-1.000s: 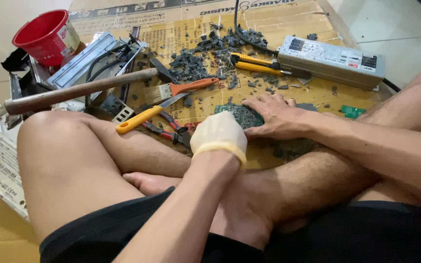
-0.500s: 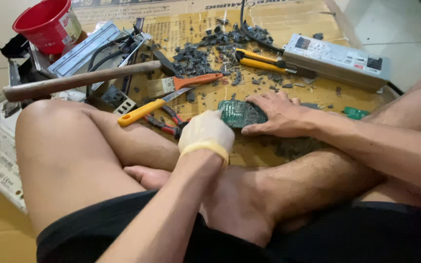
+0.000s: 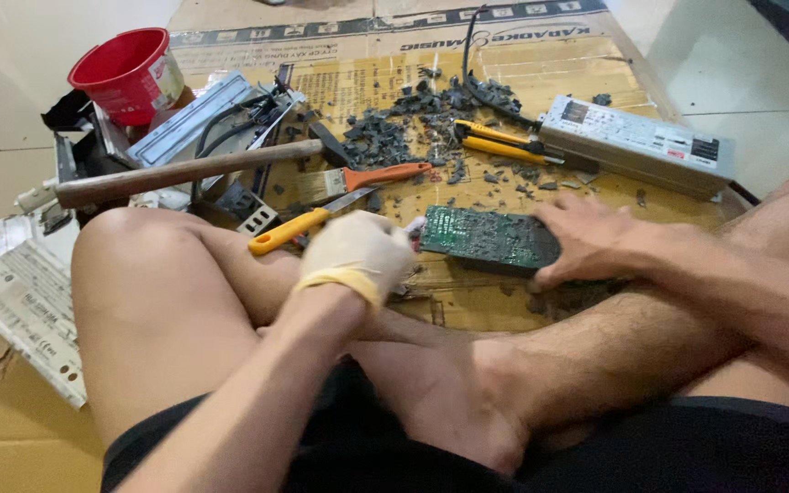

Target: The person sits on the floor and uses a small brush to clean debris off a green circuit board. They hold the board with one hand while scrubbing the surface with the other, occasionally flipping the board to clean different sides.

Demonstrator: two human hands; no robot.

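Observation:
A green circuit board lies flat on the cardboard in front of my crossed legs. My bare right hand presses on its right end, fingers spread over the edge. My left hand, in a pale glove, is closed at the board's left end; whatever it grips is hidden under the fingers. A yellow-handled tool lies just left of the gloved hand.
Around lie a wooden-handled hammer, a paintbrush with an orange handle, yellow-handled pliers, a grey metal power supply box, a red bucket, dark debris chips and metal casings at the left.
The view has shifted and the circuit board is uncovered: my right hand slid to its right end and my gloved left hand moved to its left end.

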